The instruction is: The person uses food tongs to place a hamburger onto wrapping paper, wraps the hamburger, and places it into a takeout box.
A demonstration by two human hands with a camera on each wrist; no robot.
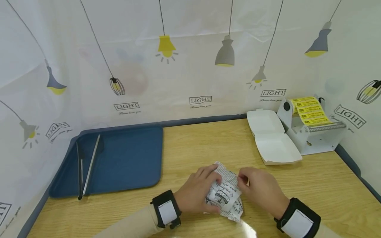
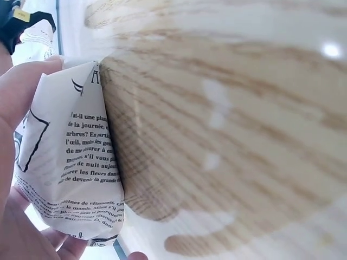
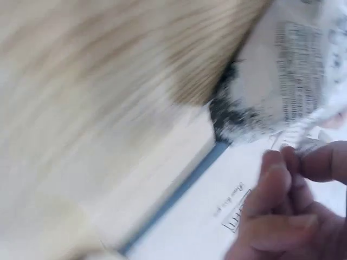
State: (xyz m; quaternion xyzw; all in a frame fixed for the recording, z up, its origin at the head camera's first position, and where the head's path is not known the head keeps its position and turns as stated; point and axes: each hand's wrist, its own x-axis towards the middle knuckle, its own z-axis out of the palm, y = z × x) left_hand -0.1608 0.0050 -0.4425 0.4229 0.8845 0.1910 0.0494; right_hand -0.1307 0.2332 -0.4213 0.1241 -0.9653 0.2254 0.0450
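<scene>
A parcel wrapped in white printed paper [image 1: 224,195] lies on the wooden table in front of me. What it contains is hidden. My left hand [image 1: 197,191] grips it from the left, thumb near the front and fingers over the far side. In the left wrist view the folded paper [image 2: 81,146] shows lines of black text, and the thumb presses along its upper part. On the other side, my right hand [image 1: 263,187] has thumb and fingertips together at the paper's right edge. The right wrist view shows these fingers [image 3: 274,179] pinching an edge of the paper.
On the left is a blue tray [image 1: 131,158] with metal tongs [image 1: 90,165] lying on it. An open white takeaway box [image 1: 276,145] stands at the back right, beside a label dispenser [image 1: 321,135] with yellow labels. A lamp-patterned curtain [image 1: 184,76] closes off the back.
</scene>
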